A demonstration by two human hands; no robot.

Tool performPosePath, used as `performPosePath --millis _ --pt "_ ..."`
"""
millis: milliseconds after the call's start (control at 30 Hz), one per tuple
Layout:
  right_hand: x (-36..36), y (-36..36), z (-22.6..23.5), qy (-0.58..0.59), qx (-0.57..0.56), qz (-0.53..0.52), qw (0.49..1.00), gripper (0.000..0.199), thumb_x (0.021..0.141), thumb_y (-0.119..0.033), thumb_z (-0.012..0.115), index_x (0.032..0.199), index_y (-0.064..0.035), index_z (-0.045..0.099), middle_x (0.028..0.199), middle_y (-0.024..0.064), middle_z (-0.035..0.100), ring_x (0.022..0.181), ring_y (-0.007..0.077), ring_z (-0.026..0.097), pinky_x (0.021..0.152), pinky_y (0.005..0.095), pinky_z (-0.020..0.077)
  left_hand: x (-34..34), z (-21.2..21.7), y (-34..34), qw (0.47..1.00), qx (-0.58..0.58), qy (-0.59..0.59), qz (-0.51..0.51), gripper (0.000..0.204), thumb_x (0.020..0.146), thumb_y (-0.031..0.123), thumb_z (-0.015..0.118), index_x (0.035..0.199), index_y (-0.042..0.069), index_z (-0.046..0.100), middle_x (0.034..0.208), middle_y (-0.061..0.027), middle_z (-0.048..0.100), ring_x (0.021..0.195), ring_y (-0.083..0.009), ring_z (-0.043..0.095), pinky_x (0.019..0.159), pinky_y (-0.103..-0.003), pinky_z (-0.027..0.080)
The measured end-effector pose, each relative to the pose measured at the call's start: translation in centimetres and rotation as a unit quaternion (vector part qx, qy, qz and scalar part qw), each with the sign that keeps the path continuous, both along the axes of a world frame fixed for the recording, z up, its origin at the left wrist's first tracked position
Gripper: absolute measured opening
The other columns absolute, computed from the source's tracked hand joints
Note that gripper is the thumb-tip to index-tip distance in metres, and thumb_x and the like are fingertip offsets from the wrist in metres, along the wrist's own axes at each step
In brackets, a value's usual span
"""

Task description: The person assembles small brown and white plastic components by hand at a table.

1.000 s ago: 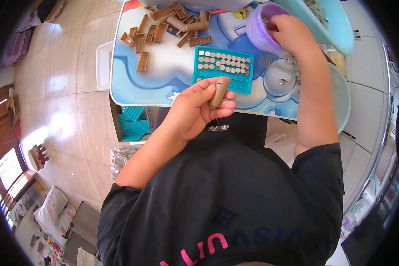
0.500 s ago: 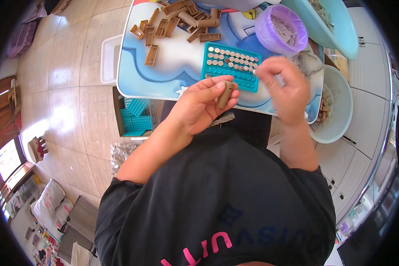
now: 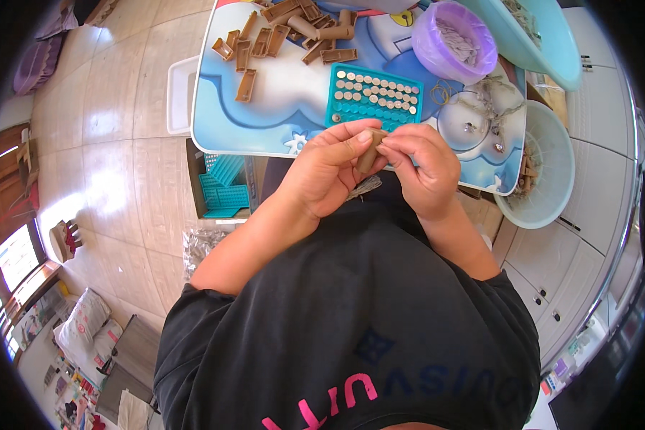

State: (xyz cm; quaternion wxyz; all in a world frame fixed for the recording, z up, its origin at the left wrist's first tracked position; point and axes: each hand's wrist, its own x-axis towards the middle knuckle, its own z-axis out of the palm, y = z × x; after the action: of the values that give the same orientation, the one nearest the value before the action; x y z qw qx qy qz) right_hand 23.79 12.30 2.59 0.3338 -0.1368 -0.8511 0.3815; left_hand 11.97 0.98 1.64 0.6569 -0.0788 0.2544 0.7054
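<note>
My left hand [image 3: 331,163] is closed round a brown plastic tube-shaped casing [image 3: 369,156], with the thumb near its upper end. The fingertips of my right hand [image 3: 428,166] are pinched together against that upper end; whatever they hold is hidden. Just beyond both hands, on the table, lies a teal tray [image 3: 375,115] with rows of small round silver discs [image 3: 383,82] in its far rows. Its nearer rows are mostly bare teal pockets. A bundle of thin wires [image 3: 366,188] hangs below the casing, close to my lap.
Loose brown casings [image 3: 294,30] are heaped at the table's [image 3: 279,122] far left. A purple lined basin [image 3: 437,54] stands far right, near tangled wires [image 3: 491,104]. Pale basins [image 3: 552,179] flank the right edge. At the left, a box [image 3: 196,190] holds more teal trays [image 3: 226,197].
My right hand has come left from beside the tray to the casing, and its fingertips now meet the casing's upper end. My left hand still holds the casing in nearly the same place.
</note>
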Motion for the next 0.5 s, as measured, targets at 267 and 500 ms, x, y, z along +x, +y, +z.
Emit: performPosePath --millis 267,500 --pt "0.3 -0.1 0.0 0.005 0.026 0.0 1.0 0.018 0.069 0.005 0.068 0.085 -0.0014 0.061 0.078 0.0105 0.062 0.066 0.0228 0.061 0.054 0.0282 0.0486 0.1 1.5 0.3 0.997 -0.071 0.026 0.007 0.023 0.09 0.01 0.054 0.109 -0.001 0.054 0.091 -0.0074 0.061 0.079 -0.0139 0.059 0.085 -0.031 0.048" --pt "0.0 0.0 -0.2 0.009 0.066 0.014 0.998 0.016 0.069 0.004 0.067 0.083 -0.0016 0.06 0.077 0.0109 0.062 0.064 0.0233 0.061 0.054 0.0282 0.0484 0.6 1.0 0.4 0.996 -0.079 0.031 0.023 0.018 0.092 0.014 0.052 0.1 -0.001 0.058 0.073 -0.0001 0.053 0.071 -0.0092 0.054 0.084 -0.028 0.049"
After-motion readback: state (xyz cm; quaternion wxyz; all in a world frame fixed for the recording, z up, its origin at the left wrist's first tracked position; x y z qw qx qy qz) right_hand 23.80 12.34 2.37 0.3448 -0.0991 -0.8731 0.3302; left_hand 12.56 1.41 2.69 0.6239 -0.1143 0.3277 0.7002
